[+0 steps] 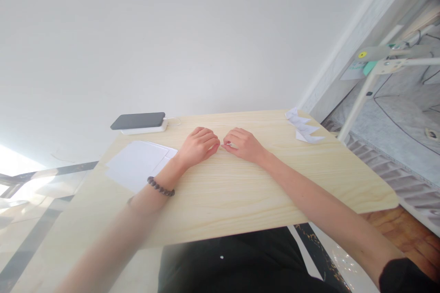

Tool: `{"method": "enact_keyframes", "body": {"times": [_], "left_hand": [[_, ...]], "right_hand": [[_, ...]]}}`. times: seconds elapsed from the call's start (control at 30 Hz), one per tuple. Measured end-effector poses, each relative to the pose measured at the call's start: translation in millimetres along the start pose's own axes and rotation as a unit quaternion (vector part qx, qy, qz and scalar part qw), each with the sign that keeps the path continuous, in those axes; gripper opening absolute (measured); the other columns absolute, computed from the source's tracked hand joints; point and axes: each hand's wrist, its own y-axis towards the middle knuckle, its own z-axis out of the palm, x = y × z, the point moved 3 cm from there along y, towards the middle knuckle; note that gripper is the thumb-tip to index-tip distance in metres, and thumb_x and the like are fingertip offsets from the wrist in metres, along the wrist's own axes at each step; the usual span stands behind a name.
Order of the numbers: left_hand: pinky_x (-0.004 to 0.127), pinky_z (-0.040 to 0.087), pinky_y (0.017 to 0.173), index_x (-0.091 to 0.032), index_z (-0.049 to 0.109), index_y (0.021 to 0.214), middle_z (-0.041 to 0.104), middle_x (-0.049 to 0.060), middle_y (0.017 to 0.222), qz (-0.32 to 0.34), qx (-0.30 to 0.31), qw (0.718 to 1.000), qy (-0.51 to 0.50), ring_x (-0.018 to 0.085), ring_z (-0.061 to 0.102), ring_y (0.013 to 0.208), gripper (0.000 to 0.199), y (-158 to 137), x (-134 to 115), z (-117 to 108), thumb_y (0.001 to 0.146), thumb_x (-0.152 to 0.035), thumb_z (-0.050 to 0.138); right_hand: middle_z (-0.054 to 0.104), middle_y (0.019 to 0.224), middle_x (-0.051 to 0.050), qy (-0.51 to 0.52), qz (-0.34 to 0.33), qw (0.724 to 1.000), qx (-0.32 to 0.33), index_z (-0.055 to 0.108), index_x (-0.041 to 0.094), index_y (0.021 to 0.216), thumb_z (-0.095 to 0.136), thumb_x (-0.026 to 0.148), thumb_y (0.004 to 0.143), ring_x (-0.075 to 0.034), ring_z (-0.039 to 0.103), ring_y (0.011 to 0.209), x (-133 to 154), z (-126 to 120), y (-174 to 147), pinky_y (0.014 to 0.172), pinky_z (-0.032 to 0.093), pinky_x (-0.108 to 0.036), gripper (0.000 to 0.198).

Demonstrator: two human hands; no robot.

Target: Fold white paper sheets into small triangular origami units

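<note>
My left hand (202, 145) and my right hand (242, 144) are over the middle of the wooden table, fingertips almost meeting. Both have curled fingers with the thumbs drawn in. A small pale bit shows by the right thumb and forefinger; what it is I cannot make out. The fingers hide whatever may be pinched between the hands. Sheets of white paper (132, 165) lie flat to the left, partly behind my left forearm. Several folded white paper pieces (302, 127) with pointed tips stand in a row at the back right.
At the table's back left a dark phone (139, 121) rests on a white block (146, 131) with a white cable (176, 122). A white wall rises behind the table (213, 201). A white metal frame (360, 96) stands on the right beside a bed-like surface.
</note>
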Motion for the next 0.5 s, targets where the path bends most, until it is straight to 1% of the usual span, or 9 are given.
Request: {"method": "enact_keyframes", "body": {"times": [0.2,0.37,0.5], "left_hand": [[0.034,0.035,0.082,-0.019,0.059,0.084,0.062,0.004,0.084,-0.015,-0.004,1.0,0.003,0.017,0.052,0.088,0.017,-0.9,2.3,-0.7,0.083,-0.021,0.041],[0.034,0.035,0.081,-0.018,0.059,0.083,0.062,0.004,0.083,-0.023,-0.002,1.0,0.008,0.018,0.052,0.088,0.017,-0.9,3.4,-0.5,0.083,-0.021,0.042],[0.034,0.035,0.081,-0.018,0.058,0.081,0.062,0.004,0.083,-0.041,-0.009,0.999,0.018,0.017,0.052,0.087,0.016,-4.5,9.8,-1.2,0.082,-0.02,0.042]], "right_hand": [[0.053,0.068,-0.004,-0.01,0.015,1.0,0.01,0.051,0.017,0.069,0.043,0.038,0.083,-0.014,0.044,0.068,-4.2,-0.7,-0.9,0.064,0.034,-0.027,0.026],[0.052,0.065,-0.003,-0.024,0.023,0.999,0.014,0.048,0.017,0.066,0.044,0.042,0.082,-0.013,0.044,0.065,-6.4,1.9,-0.6,0.063,0.032,-0.026,0.03],[0.05,0.062,-0.002,-0.054,0.044,0.998,0.007,0.046,0.017,0.062,0.043,0.043,0.082,-0.013,0.043,0.062,-14.7,0.2,-4.9,0.062,0.031,-0.026,0.033]]}}
